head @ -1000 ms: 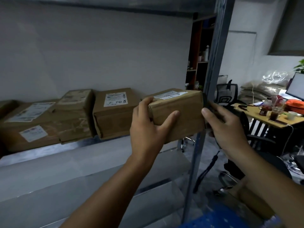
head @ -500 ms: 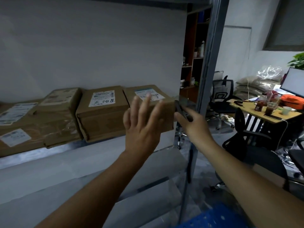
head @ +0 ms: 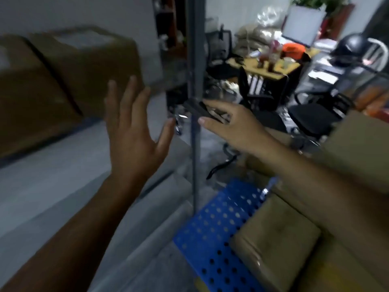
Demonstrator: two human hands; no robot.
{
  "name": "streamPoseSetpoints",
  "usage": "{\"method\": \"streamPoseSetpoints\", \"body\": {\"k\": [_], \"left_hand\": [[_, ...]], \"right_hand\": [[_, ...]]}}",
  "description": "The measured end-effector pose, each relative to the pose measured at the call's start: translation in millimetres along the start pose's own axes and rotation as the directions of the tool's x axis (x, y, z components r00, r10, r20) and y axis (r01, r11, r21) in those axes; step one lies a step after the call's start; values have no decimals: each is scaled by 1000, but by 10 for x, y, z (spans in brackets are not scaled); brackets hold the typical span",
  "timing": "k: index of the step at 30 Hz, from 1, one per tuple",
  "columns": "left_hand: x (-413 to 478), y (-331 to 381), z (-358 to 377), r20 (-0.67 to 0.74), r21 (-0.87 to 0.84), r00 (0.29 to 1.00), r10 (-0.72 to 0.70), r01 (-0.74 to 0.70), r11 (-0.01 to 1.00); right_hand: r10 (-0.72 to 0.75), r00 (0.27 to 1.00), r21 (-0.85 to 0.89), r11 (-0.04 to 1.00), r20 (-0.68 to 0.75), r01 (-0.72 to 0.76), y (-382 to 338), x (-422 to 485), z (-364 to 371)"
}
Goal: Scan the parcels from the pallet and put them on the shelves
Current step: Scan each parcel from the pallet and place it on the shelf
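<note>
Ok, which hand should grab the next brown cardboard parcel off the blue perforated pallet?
Probably the left hand: it is open and empty. The right hand grips the dark handheld scanner, though the brown cardboard parcel lies nearer it.

Bare grey metal shelf board (head: 52,175) lies open at lower left; brown cardboard parcels (head: 69,81) block the upper left, grey steel upright post (head: 194,144) bars the centre.

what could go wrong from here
1. The right hand holds the scanner right at the shelf post; swinging toward the pallet could knock it against the metal.
2. The scanner looks lightly pinched between thumb and fingers, so it might slip.
3. The left hand is open near the shelved parcel; a careless sweep could nudge it.
</note>
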State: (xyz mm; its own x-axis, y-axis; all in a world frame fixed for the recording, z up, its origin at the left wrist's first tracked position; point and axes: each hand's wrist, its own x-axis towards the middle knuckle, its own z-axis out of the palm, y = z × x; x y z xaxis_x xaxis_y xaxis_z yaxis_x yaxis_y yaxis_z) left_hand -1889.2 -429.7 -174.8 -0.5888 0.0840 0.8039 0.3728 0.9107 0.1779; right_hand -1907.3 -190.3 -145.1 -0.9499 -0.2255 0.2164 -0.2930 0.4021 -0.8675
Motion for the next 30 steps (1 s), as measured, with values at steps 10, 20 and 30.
{"method": "streamPoseSetpoints", "body": {"k": [10, 20, 30], "left_hand": [[-2710, 1685, 1318, 826, -469, 334, 453, -38, 882], [-2992, 1963, 1326, 871, -353, 290, 396, -190, 916], [-3306, 1568, 650, 824, -436, 279, 493, -245, 866]], "right_hand": [[759, 644, 226, 646, -93, -729, 1050, -2777, -636], [727, 605, -94, 611, -324, -786, 1137, -3890, -481], [654, 733, -50, 739, -186, -672, 1187, -4094, -400]]}}
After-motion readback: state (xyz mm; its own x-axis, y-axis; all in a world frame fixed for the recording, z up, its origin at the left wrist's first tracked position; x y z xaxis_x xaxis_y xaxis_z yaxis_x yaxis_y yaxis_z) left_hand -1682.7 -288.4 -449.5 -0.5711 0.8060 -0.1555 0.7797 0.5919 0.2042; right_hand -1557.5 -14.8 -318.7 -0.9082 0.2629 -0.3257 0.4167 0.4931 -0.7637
